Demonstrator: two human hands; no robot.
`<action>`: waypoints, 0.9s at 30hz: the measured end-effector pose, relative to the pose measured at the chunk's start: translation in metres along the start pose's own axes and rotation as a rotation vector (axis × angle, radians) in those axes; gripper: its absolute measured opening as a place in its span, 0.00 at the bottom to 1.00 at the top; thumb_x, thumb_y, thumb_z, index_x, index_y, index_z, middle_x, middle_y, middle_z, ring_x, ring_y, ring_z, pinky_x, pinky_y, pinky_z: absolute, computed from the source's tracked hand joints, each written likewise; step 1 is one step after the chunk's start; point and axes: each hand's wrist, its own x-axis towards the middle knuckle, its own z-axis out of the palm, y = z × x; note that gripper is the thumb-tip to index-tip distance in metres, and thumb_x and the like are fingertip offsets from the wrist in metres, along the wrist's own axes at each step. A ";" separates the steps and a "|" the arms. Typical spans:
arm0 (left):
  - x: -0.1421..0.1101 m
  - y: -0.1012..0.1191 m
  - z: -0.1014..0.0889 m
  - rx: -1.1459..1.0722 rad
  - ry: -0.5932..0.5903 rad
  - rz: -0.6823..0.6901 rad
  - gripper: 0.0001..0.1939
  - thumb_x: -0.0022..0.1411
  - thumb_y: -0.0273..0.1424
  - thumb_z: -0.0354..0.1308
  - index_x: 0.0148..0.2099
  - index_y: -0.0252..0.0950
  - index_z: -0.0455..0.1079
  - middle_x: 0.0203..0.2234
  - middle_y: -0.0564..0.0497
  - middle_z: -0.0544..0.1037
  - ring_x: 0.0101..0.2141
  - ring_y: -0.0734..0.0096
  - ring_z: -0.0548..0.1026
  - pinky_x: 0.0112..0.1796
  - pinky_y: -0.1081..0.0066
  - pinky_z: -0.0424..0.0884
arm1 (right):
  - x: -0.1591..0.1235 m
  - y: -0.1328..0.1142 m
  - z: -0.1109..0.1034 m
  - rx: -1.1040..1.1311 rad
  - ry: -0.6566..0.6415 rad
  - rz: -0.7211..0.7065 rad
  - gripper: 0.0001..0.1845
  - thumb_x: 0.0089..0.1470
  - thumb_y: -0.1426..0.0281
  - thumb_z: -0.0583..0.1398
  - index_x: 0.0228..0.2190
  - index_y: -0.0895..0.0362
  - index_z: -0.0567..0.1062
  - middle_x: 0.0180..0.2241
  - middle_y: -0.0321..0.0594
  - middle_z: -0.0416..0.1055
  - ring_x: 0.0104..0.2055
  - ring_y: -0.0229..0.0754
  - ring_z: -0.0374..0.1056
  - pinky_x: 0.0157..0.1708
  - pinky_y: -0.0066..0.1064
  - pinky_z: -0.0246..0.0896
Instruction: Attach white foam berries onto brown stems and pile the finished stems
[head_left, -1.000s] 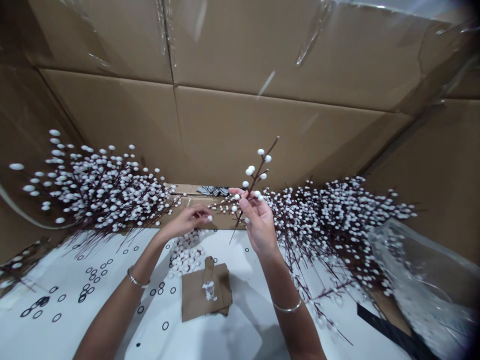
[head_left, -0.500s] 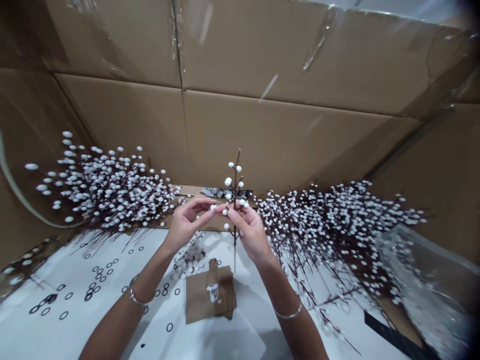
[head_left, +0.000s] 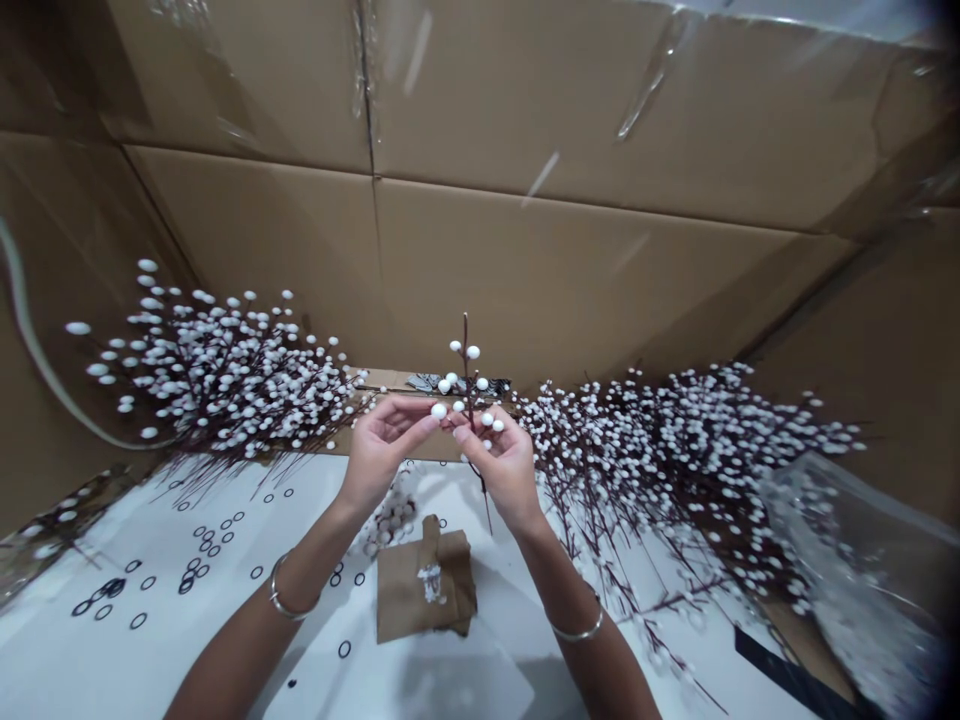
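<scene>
An upright brown artificial berry branch (head_left: 466,345) with several white berries is pinched by its stem in my right hand (head_left: 508,462). To its left, my left hand (head_left: 382,445) is closed with thumb and fingertips around a white berry (head_left: 438,411) beside the stem. The fingertips of both hands nearly meet there; whether this berry is fixed to the branch I cannot tell. Beneath my hands lies a pile of loose white berries (head_left: 391,518), partly covered by my left wrist. Close to it, a brown cardboard piece (head_left: 405,590) carries a whitish smear (head_left: 431,582).
Berry branches are heaped at the left (head_left: 225,370) and the right (head_left: 637,440). Small black rings (head_left: 202,545) are scattered over the white tabletop (head_left: 300,690). A clear plastic bag (head_left: 840,560) lies at right. Tall cardboard walls (head_left: 525,270) surround the table.
The branch has turned and dropped slightly in my right hand, its lower end now slanting to the right. My left hand stays closed on the berry. The view has shifted a little.
</scene>
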 end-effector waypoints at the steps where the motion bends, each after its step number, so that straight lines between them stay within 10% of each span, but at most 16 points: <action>1: 0.000 0.000 0.000 0.001 0.002 0.001 0.12 0.56 0.32 0.67 0.42 0.34 0.74 0.40 0.46 0.81 0.42 0.64 0.80 0.48 0.65 0.75 | 0.000 0.000 0.000 -0.008 0.002 -0.001 0.11 0.51 0.63 0.65 0.27 0.54 0.70 0.36 0.39 0.77 0.43 0.42 0.73 0.44 0.34 0.67; 27: 0.000 0.007 -0.002 0.052 -0.067 0.008 0.10 0.56 0.30 0.68 0.41 0.36 0.75 0.40 0.47 0.81 0.41 0.64 0.80 0.48 0.63 0.77 | -0.001 -0.003 -0.002 -0.090 0.012 -0.009 0.09 0.51 0.63 0.65 0.29 0.54 0.72 0.35 0.39 0.75 0.42 0.43 0.73 0.43 0.33 0.66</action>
